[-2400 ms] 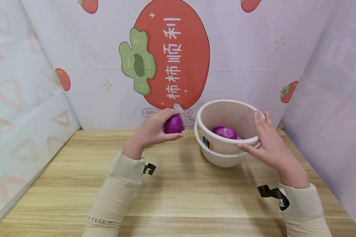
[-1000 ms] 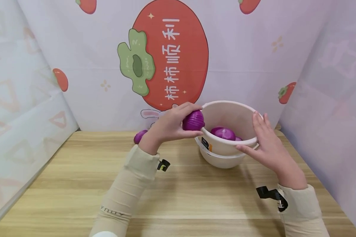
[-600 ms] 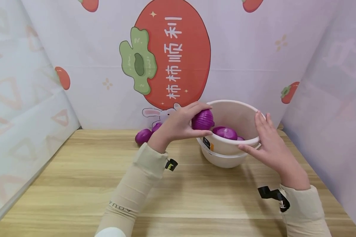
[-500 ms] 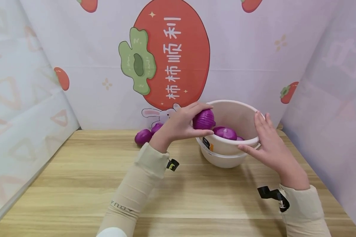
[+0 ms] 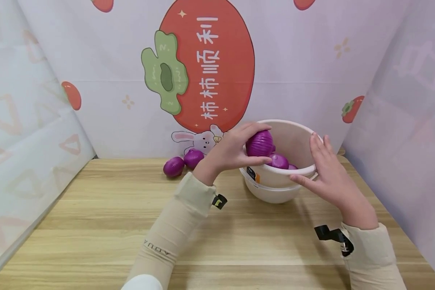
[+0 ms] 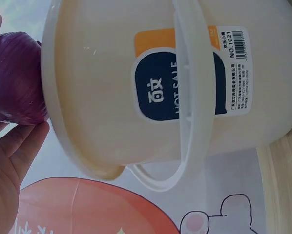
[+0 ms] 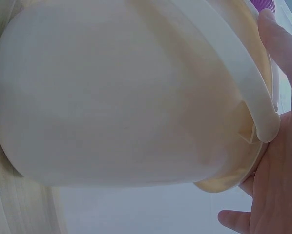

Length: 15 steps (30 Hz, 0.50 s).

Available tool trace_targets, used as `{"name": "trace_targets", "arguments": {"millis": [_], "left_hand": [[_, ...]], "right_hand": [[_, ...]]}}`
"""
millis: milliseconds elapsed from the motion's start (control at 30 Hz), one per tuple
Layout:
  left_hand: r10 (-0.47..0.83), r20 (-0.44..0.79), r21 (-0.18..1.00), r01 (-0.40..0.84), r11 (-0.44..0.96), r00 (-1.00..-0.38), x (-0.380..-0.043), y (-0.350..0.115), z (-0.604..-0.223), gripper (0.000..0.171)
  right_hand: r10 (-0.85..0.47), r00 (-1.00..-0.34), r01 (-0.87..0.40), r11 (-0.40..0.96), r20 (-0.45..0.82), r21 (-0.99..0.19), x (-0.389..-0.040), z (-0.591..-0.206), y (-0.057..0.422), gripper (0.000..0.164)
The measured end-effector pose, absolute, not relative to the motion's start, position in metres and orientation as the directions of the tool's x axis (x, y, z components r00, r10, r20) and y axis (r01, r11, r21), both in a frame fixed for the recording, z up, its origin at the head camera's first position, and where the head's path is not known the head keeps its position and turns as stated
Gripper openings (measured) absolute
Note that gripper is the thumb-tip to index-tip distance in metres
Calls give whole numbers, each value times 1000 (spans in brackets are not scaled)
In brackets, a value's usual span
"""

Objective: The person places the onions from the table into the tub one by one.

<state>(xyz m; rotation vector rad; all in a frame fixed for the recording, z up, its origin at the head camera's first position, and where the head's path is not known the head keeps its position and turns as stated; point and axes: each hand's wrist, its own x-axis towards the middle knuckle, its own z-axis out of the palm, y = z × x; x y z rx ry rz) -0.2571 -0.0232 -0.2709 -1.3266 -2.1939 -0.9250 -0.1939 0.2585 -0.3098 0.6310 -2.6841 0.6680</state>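
Observation:
My left hand (image 5: 229, 150) grips a purple onion (image 5: 259, 143) between thumb and fingers, over the left rim of a cream plastic bucket (image 5: 273, 196). In the left wrist view that onion (image 6: 16, 80) overlaps the bucket's rim, with fingertips beneath it. More purple onions (image 5: 280, 162) lie inside the bucket, partly hidden by its front wall. On the bucket's right side rests my right hand (image 5: 331, 183), fingers extended along the rim and thumb at the front. The right wrist view has this hand (image 7: 278, 180) at the rim, beside the handle's end.
Two purple onions, one (image 5: 174, 167) left of the other (image 5: 193, 158), sit on the wooden table (image 5: 94, 225) near the back cloth. The bucket's white handle (image 6: 197, 73) hangs down across its label (image 6: 156, 90). Printed cloth walls (image 5: 293, 48) enclose the back and sides.
My left hand has carried its onion rightward, from left of the bucket to over its rim. The two table onions have come into view behind the arm. The right hand stays at the rim.

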Motion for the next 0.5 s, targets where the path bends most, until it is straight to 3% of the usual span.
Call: {"name": "trace_targets", "arguments": {"millis": [500], "left_hand": [[621, 631, 350, 885, 307, -465, -267, -2, -285, 75]], "right_hand": [[-341, -856, -484, 792, 387, -371, -194, -309, 258, 110]]}}
